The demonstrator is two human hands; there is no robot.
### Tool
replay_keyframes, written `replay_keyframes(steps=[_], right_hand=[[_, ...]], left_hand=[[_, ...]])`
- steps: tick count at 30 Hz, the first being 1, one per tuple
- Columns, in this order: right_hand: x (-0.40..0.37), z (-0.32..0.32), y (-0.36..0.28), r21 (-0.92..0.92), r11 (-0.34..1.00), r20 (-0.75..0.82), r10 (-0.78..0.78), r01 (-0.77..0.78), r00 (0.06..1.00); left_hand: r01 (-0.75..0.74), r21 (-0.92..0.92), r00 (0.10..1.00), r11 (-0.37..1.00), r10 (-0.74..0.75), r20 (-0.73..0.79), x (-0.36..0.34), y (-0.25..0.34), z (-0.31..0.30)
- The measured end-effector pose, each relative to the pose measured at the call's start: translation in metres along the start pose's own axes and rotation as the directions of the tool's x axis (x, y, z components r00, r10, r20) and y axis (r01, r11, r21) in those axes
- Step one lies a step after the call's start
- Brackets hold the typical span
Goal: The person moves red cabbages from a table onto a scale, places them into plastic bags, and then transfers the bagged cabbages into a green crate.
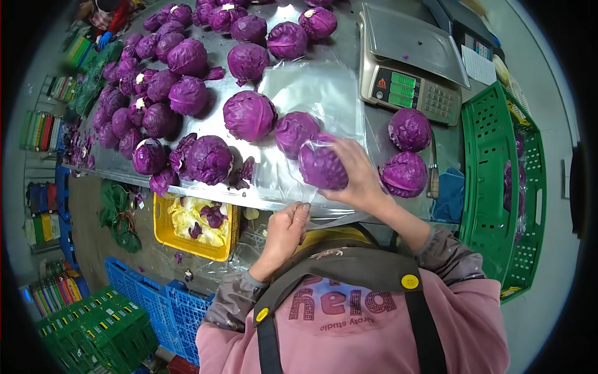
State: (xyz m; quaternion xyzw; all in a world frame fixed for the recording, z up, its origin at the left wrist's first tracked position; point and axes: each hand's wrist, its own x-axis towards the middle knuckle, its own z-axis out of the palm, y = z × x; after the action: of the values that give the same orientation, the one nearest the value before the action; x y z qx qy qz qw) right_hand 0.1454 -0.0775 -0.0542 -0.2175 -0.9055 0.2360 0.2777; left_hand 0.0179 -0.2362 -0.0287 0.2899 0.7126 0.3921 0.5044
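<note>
Left of the scale [414, 93], the right hand [360, 177] cups a bagged cabbage [321, 167]; the left hand [286, 232] pinches soft plastic [295, 186]. Probably firm, heavy and slippery, the cabbage suits a broad palm hold.

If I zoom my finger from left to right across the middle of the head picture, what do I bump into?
Green net, yellow crate, left hand, right hand, knife, tall green crate.

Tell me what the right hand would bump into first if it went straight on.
With the held cabbage leading, the right hand would probably meet the neighbouring cabbage first. The two cabbages look very close, though depth is hard to judge here.
</note>
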Motion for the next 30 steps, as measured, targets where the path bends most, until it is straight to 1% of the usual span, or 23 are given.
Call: replay_keyframes(steps=[1, 2, 3, 4, 5, 6, 8, 10, 12, 13, 14, 16, 17, 18, 20, 21, 22, 24, 25, 26, 28, 29, 30], right_hand=[[-0.003, -0.001, 0.001, 0.0, 1.0, 0.0, -0.001, 0.001, 1.0], [-0.006, -0.002, 0.0, -0.071, 0.997, 0.078, 0.012, -0.007, 0.997], [-0.009, -0.002, -0.002, -0.141, 0.99, 0.158, 0.031, -0.009, 0.987], [-0.013, 0.0, -0.002, -0.139, 0.99, 0.165, 0.032, -0.009, 0.986], [-0.018, 0.005, -0.001, -0.245, 0.969, 0.19, 0.02, 0.028, 0.982], [-0.023, 0.01, 0.001, -0.346, 0.936, 0.217, 0.012, 0.066, 0.976], [-0.03, 0.022, 0.011, -0.337, 0.941, 0.205, 0.05, 0.023, 0.977], [-0.034, 0.021, 0.016, -0.327, 0.945, 0.195, 0.089, -0.02, 0.977], [-0.04, 0.013, 0.014, -0.174, 0.975, 0.278, 0.182, -0.137, 0.943], [-0.037, 0.003, 0.005, -0.241, 0.966, 0.209, 0.148, -0.096, 0.967], [-0.039, -0.005, -0.001, -0.231, 0.968, 0.229, 0.155, -0.101, 0.961], [-0.046, -0.02, -0.01, -0.195, 0.963, 0.275, 0.234, -0.184, 0.933], [-0.046, -0.024, -0.017, -0.08, 0.974, 0.257, 0.228, -0.214, 0.939], [-0.05, -0.022, -0.02, -0.073, 0.973, 0.281, 0.231, -0.219, 0.932], [-0.053, -0.014, -0.025, 0.216, 0.953, 0.42, 0.104, -0.211, 0.902], [-0.054, -0.007, -0.027, 0.268, 0.957, 0.388, -0.006, -0.107, 0.922], [-0.052, -0.004, -0.031, 0.275, 0.956, 0.391, -0.011, -0.105, 0.92], [-0.05, -0.001, -0.038, 0.303, 0.953, 0.477, -0.125, -0.029, 0.87], [-0.05, 0.001, -0.04, 0.271, 0.962, 0.479, -0.158, 0.025, 0.863], [-0.051, 0.003, -0.041, 0.273, 0.962, 0.481, -0.159, 0.025, 0.862], [-0.052, 0.004, -0.042, 0.241, 0.959, 0.457, -0.246, 0.147, 0.855], [-0.052, 0.005, -0.043, 0.242, 0.959, 0.458, -0.247, 0.147, 0.854], [-0.052, 0.005, -0.044, 0.241, 0.949, 0.431, -0.294, 0.205, 0.853]], left_hand=[[0.031, -0.006, 1.0, 1.0, -0.031, -0.004, -0.002, -0.001, -0.001], [0.03, -0.008, 1.0, 1.0, -0.03, -0.005, -0.002, -0.008, 0.001], [-0.076, 0.073, 0.997, 0.994, 0.078, -0.026, -0.001, -0.015, 0.006], [-0.176, 0.155, 0.982, 0.972, 0.183, -0.036, -0.002, -0.019, 0.011], [-0.065, 0.152, 0.997, 0.986, 0.057, 0.055, -0.003, -0.02, 0.016], [-0.06, 0.148, 0.997, 0.987, 0.052, 0.056, 0.0, -0.021, 0.022], [-0.034, 0.076, 0.984, 0.996, 0.02, 0.179, 0.008, -0.027, 0.032], [-0.033, 0.075, 0.985, 0.997, 0.019, 0.173, 0.006, -0.035, 0.032], [-0.228, 0.216, 0.974, 0.949, 0.226, 0.034, 0.0, -0.047, 0.026], [-0.142, 0.125, 0.984, 0.982, 0.127, 0.124, -0.003, -0.047, 0.02], [-0.001, -0.066, 0.987, 0.998, 0.011, 0.159, -0.008, -0.047, 0.018], [0.159, -0.407, 0.971, 0.9, -0.068, 0.229, -0.013, -0.05, 0.017], [0.231, -0.46, 0.956, 0.857, -0.113, 0.27, -0.017, -0.045, 0.016], [0.263, -0.512, 0.95, 0.818, -0.127, 0.284, -0.02, -0.043, 0.017], [0.299, -0.557, 0.948, 0.775, -0.174, 0.266, -0.023, -0.04, 0.019], [0.301, -0.578, 0.949, 0.759, -0.176, 0.262, -0.024, -0.041, 0.019], [0.301, -0.579, 0.95, 0.758, -0.181, 0.256, -0.025, -0.042, 0.019], [0.29, -0.567, 0.952, 0.771, -0.172, 0.252, -0.026, -0.043, 0.019], [0.291, -0.569, 0.952, 0.769, -0.175, 0.25, -0.026, -0.043, 0.02], [0.311, -0.593, 0.949, 0.743, -0.206, 0.24, -0.027, -0.043, 0.021], [0.329, -0.617, 0.944, 0.714, -0.236, 0.231, -0.027, -0.045, 0.022], [0.343, -0.626, 0.939, 0.7, -0.248, 0.237, -0.027, -0.047, 0.022], [0.356, -0.636, 0.935, 0.685, -0.26, 0.242, -0.028, -0.05, 0.023]])
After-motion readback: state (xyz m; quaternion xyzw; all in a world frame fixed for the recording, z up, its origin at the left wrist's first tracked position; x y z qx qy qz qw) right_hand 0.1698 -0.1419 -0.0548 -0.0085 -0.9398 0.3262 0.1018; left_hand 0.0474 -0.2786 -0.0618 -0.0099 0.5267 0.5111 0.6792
